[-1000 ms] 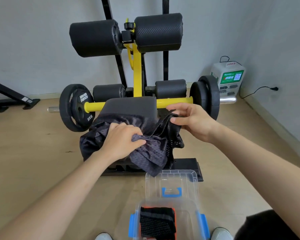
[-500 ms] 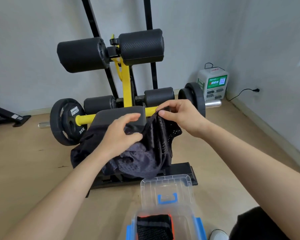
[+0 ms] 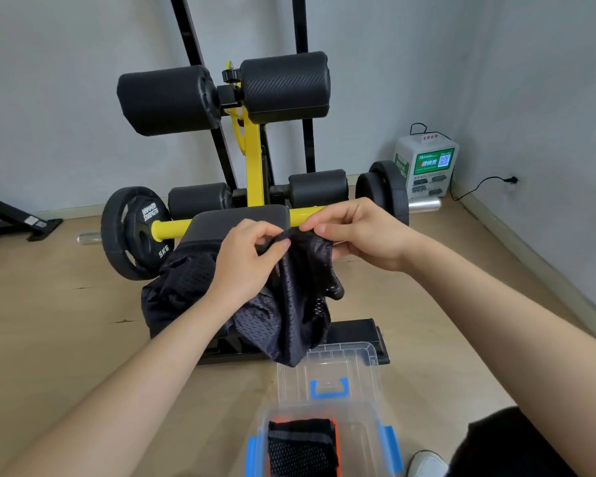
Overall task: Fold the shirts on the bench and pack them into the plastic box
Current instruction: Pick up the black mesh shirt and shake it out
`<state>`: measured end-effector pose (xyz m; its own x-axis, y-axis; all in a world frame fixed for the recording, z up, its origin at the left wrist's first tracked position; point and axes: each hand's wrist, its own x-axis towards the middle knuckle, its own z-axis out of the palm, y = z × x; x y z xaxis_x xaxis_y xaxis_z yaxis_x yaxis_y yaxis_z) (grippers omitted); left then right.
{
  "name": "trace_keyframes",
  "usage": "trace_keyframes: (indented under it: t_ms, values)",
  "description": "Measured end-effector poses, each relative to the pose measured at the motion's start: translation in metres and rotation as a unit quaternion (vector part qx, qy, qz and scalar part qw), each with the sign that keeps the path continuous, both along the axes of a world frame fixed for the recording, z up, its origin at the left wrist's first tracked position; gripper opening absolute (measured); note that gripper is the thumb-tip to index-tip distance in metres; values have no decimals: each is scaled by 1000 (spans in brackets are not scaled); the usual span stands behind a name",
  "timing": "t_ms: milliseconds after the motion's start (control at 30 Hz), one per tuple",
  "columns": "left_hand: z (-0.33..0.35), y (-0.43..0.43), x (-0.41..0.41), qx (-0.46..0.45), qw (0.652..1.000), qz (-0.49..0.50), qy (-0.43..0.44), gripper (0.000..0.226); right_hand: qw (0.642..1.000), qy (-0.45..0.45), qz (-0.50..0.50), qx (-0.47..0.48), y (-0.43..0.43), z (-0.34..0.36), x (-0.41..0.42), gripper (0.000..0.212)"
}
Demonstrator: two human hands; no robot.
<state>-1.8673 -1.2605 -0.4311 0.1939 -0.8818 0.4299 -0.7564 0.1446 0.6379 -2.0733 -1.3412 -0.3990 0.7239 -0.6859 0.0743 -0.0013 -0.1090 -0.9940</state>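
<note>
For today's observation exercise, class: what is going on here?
A person pinches the top edge of a dark mesh shirt with the left hand and right hand, holding it up at the bench pad. It is not yet folded. On the floor below, the clear plastic box stands open, with one folded shirt inside.

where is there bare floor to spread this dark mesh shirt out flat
Bare wooden floor lies left of the black padded bench, below the black weight plate, and right of its black base. Crowded in front: the clear plastic box and lid.
</note>
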Motion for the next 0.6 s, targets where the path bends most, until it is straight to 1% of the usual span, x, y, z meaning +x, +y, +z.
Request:
trace_keyframes:
  t_ms: [100,167,233,267,300,367,400,433,467,500,533,600]
  values:
    - [3,5,5,-28,998,40,31,20,996,-38,54,63,-1,3,-4,27]
    - [5,11,6,-31,994,8,103,20,992,-58,72,83,-1,4,-3,36]
    - [8,21,3,-27,978,-43,200,10,994,-65,58,71,-1,4,-1,40]
    - [10,26,0,-14,968,-65,241,16,995,-64,46,58,0,4,0,40]
    - [11,28,-2,8,961,-82,265,26,997,-61,34,42,2,4,2,40]
    - [7,30,-6,55,963,-79,250,41,998,-59,8,-4,6,3,8,39]
    - [4,31,-8,68,970,-62,223,40,998,-58,-9,-29,8,3,11,37]
    - [2,30,-10,69,976,-42,202,32,997,-56,-30,-53,10,3,14,34]
    - [0,29,-10,60,980,-30,189,18,994,-50,-54,-80,10,2,16,31]
    - [1,28,-9,53,979,-28,193,8,989,-35,-83,-115,10,2,18,26]
    - [2,27,-7,48,976,-23,212,10,981,-12,-115,-155,8,2,19,20]
    - [10,25,-2,51,958,-12,283,14,956,43,-168,-238,2,2,19,8]
